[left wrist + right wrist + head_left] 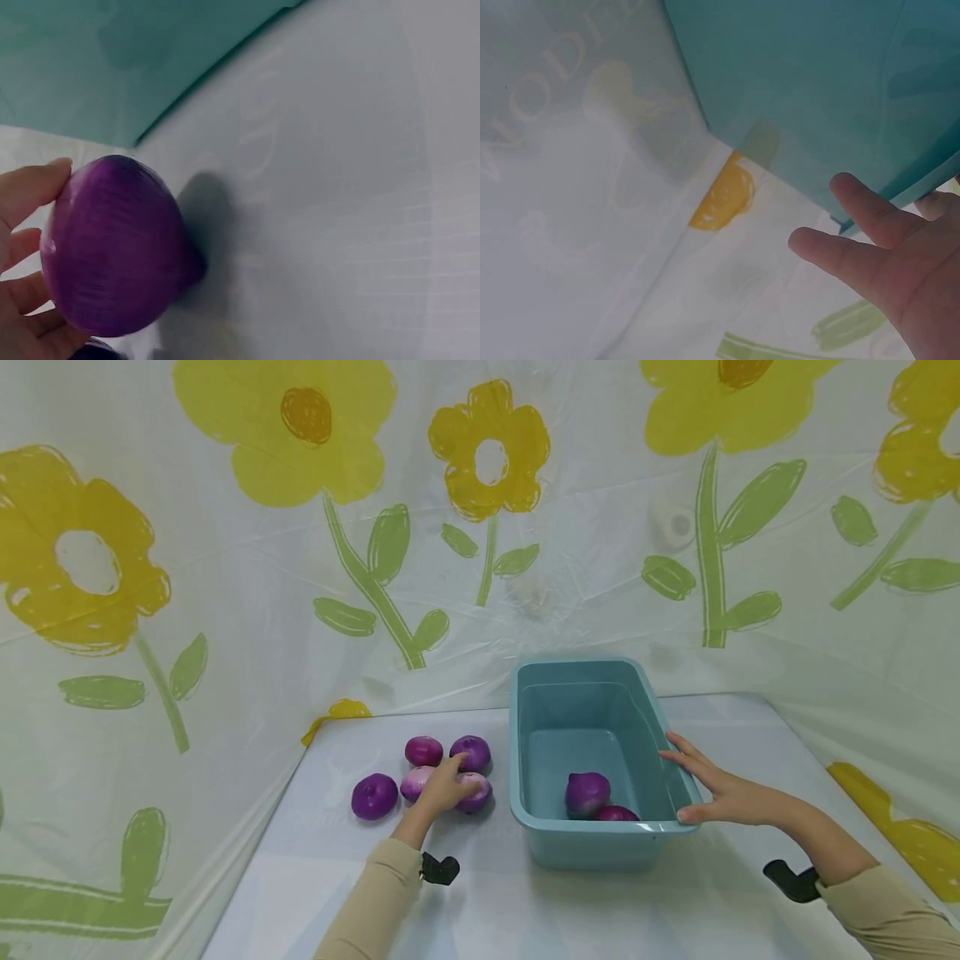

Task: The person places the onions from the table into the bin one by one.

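My left hand (444, 789) is at the cluster of purple onions left of the bin. Its thumb and fingers hold a purple onion (112, 247), which the left wrist view shows close up; in the head view this onion (476, 795) is partly covered by the hand. My right hand (731, 795) rests at the right rim of the blue-green bin (577, 847), its fingers (870, 210) mostly straight against the bin's side. Inside the bin, a purple onion (587, 795) lies beside a redder one (617, 813), half hidden by the front wall.
Around the left hand sit a dark purple onion (375, 797), a reddish one (423, 751), a pale-streaked one (415, 783) and another purple one (470, 752). A flowered sheet (570, 568) hangs behind the white table (480, 902).
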`<state>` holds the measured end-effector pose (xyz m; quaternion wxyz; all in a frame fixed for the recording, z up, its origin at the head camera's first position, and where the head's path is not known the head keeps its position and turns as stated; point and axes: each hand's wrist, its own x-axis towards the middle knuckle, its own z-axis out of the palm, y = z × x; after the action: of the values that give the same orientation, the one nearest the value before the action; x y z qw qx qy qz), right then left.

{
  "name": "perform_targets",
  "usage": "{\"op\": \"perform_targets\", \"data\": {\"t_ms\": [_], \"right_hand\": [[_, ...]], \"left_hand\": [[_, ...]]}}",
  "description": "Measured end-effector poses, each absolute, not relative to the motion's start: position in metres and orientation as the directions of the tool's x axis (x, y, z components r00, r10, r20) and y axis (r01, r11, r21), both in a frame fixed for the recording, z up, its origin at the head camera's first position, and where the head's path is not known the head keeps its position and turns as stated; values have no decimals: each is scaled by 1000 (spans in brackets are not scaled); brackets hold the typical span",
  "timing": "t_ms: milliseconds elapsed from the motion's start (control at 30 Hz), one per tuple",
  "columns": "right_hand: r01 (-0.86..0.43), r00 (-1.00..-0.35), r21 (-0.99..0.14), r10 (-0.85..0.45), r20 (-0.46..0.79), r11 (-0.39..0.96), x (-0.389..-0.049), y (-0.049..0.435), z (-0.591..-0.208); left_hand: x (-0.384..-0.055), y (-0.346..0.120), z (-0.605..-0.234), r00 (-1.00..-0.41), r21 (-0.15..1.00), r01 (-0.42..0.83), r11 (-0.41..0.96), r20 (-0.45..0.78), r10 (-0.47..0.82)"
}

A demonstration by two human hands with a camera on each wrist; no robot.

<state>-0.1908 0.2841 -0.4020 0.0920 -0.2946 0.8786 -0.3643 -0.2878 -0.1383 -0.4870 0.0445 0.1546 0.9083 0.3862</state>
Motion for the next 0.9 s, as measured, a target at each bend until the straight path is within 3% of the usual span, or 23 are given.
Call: {"op": "perform_targets", "data": {"t_ms": [333,567,900], "right_hand": [[-443,-811,-702,-583,48,558,-191,284,-403],[-441,-813,-707,-579,54,553,-192,286,-406],[-442,-812,-703,-581,51,557,-190,284,-402]], "left_hand": [[-281,-139,-508,-916,722,277,635,-2,402],[-274,-142,-507,-898,725,230,650,-99,429],[-276,-153,-501,-896,707,283,648,-46,442]]}}
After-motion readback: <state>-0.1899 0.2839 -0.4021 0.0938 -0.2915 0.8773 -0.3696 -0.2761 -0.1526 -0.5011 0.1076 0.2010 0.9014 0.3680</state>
